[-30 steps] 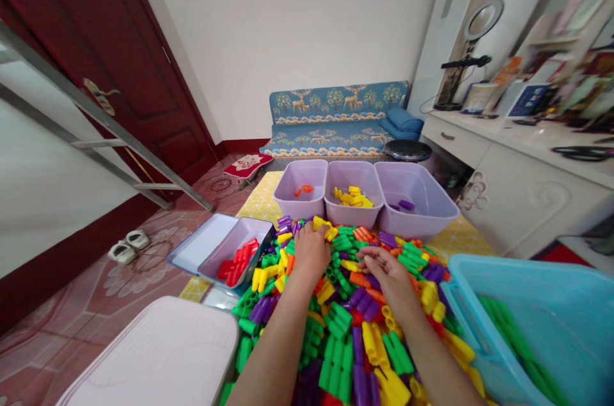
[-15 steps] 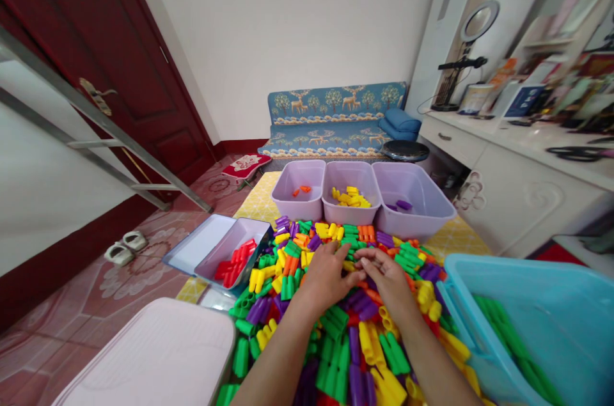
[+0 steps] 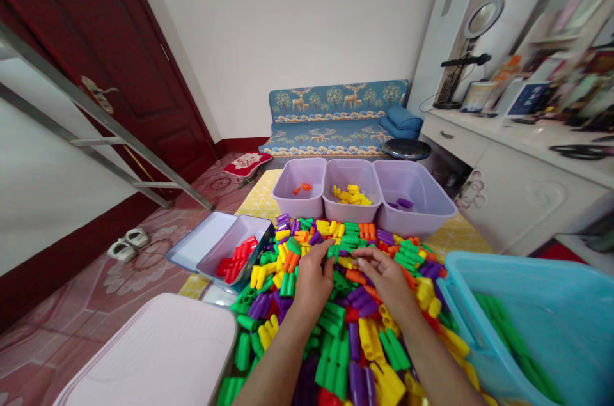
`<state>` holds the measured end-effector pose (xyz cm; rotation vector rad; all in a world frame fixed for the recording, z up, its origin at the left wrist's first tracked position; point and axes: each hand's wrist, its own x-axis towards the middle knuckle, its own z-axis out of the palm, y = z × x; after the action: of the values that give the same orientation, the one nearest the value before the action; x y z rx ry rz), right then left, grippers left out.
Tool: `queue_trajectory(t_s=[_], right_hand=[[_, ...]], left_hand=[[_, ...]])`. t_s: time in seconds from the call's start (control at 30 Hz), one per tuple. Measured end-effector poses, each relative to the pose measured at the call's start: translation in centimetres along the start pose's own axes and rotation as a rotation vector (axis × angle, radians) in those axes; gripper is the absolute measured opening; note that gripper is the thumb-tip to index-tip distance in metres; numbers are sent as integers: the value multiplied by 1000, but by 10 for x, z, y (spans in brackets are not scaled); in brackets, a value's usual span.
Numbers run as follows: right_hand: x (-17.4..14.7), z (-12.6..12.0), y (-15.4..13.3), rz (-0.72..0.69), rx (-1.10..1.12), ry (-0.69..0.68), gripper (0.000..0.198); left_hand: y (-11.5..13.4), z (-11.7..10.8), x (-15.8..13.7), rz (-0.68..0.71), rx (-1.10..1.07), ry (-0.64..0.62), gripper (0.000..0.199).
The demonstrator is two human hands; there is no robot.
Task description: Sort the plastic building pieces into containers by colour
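At far left, a metal ladder (image 3: pixel 98 142) leans before a dark red door (image 3: pixel 62 29), and a pair of pale shoes (image 3: pixel 128 245) sits on the tiled floor. Nearer lies a pale pink lid (image 3: pixel 158 355). Next, an open box (image 3: pixel 252 227) holds red blocks (image 3: pixel 237 259). Behind the pile, the left tub (image 3: pixel 300 204) holds a few orange pieces (image 3: pixel 306 187). The left hand (image 3: pixel 315 272) is over the mixed pile of blocks (image 3: pixel 330 361) on the counter (image 3: pixel 259 192); its fingers curl at a green block (image 3: pixel 332 250), but I cannot tell whether they pinch it. The middle tub (image 3: pixel 352 214) holds yellow blocks (image 3: pixel 352 195). Near the left hand but apart, the right hand (image 3: pixel 386 278) is above the pile, its fingers loosely bent and slightly apart. The right tub (image 3: pixel 417 220) holds purple pieces (image 3: pixel 404 203). At far right, a turquoise bin (image 3: pixel 570 304) holds long green pieces (image 3: pixel 515 342).
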<state>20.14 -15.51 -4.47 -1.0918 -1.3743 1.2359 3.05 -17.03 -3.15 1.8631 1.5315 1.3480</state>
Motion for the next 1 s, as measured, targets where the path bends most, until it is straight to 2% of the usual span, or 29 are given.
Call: queue_trajectory(t_s=[0.1,0.23,0.37,0.43,0.5,0.6,0.67,0.77,0.83,0.9,1.0], right_hand=[[-4,-2,-10,-99,-116,-26,24],[-7,-7,-31,-302,-511,14,19],[-6,-2,-38,-286,-851,-31,33],[-5,6,-35,-275,-940,-85,40],[-4,14,-30,-277,-979,-123,42],[-1,20,-27,-270,-954,-97,38],[1,20,-26,-264,-866,-23,32],[3,15,-24,-177,-568,80,23],[3,13,-22,-100,-327,100,24],[2,10,-21,-46,-157,108,30],[1,5,-25,18,-94,91,38]], left_hand=[[2,2,0,8,23,64,34],[9,-2,-1,6,24,104,21],[14,-4,-2,13,4,74,23],[14,-4,-2,25,2,50,30],[14,-4,-3,47,-14,34,27],[12,-5,-4,85,-49,5,15],[10,-5,-5,100,-53,-26,21],[7,-4,-7,80,-39,-50,34],[6,-3,-8,46,-40,-42,41],[5,-1,-7,13,-53,-37,38],[5,-1,-6,-16,-43,-42,30]])
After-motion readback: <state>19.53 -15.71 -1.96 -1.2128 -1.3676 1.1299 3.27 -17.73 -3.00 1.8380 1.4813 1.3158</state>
